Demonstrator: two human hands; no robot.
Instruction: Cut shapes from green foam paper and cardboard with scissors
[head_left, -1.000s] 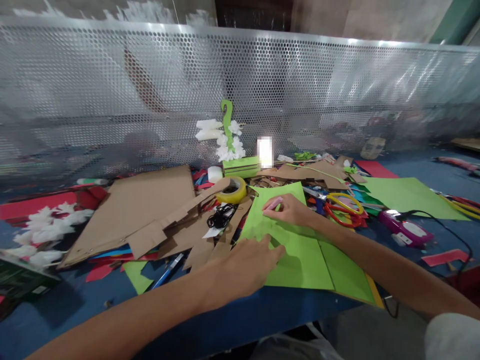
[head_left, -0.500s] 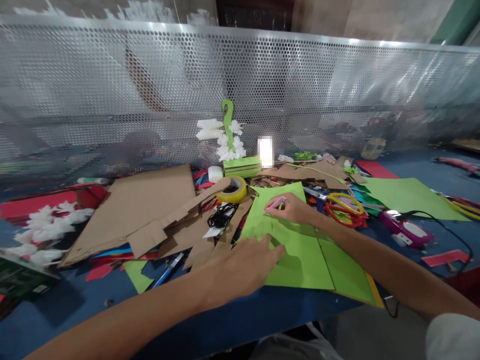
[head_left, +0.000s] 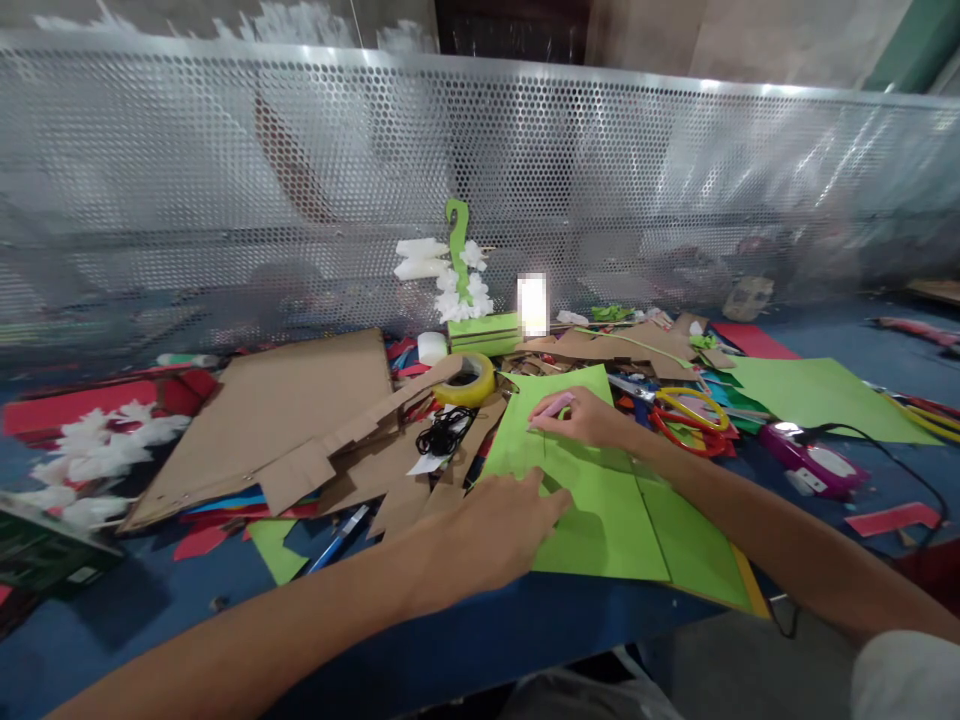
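Note:
A light green paper sheet (head_left: 600, 520) lies on the blue table in front of me. My left hand (head_left: 480, 535) rests flat on its near left edge, fingers spread, pressing it down. My right hand (head_left: 589, 418) is closed around a pink pen (head_left: 553, 408), whose tip touches the upper part of the green sheet. A dark line runs down the sheet below the pen.
Brown cardboard pieces (head_left: 300, 420) cover the left and middle. A yellow tape roll (head_left: 465, 380), red and yellow scissors (head_left: 686, 415), a purple glue gun (head_left: 806, 455) with a black cord and another green sheet (head_left: 817, 395) lie around. A perforated metal screen (head_left: 480, 190) closes the back.
My right hand with the pink pen has shifted slightly up the green sheet. The left hand has stayed in place.

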